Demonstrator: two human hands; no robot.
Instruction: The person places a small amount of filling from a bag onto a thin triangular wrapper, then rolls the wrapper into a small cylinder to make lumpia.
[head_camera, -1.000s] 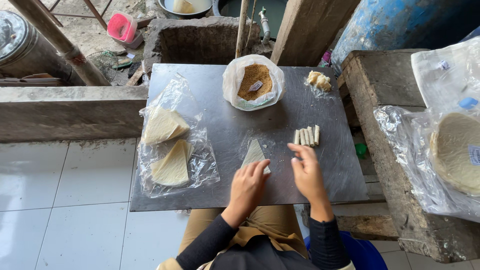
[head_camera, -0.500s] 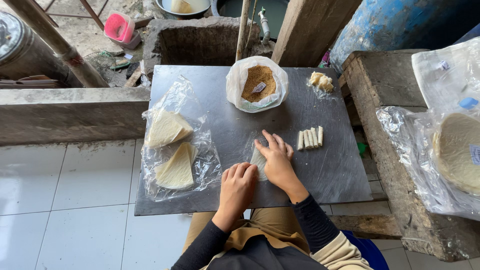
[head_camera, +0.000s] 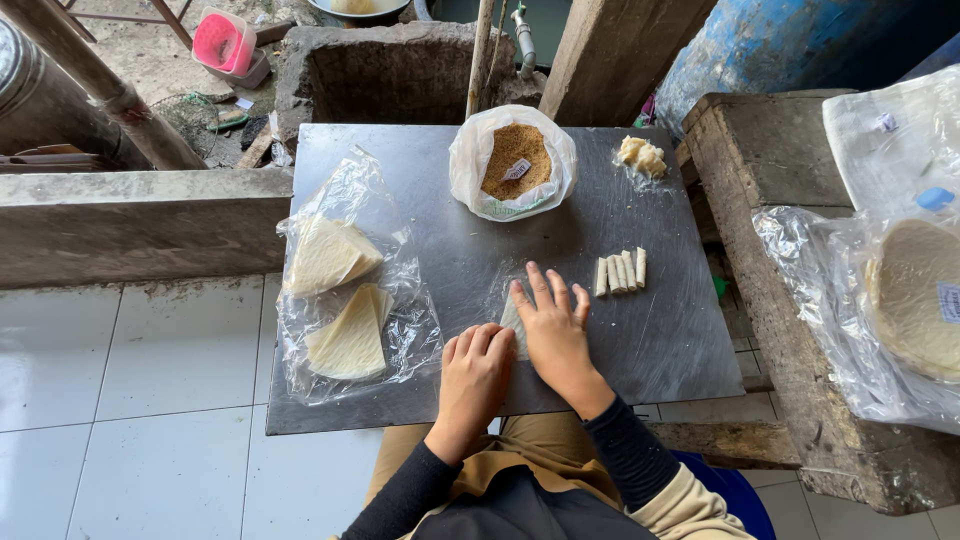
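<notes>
On a grey metal sheet, my right hand lies flat, fingers spread, on a thin pale wrapper sheet near the front edge. My left hand rests beside it with fingers curled at the wrapper's near corner. Several small pale rolls lie in a row just right of my right hand. A plastic bag of brown crumbs stands open at the back centre. A lump of pale dough-like filling sits at the back right.
A clear plastic bag with two stacks of triangular wrappers lies on the sheet's left side. Round wrappers in plastic rest on a wooden bench at right. Concrete ledge, pink tub and blue drum stand behind.
My right hand moved left from the row of rolls onto the wrapper and flattened on it. My left hand drew back toward the near edge.
</notes>
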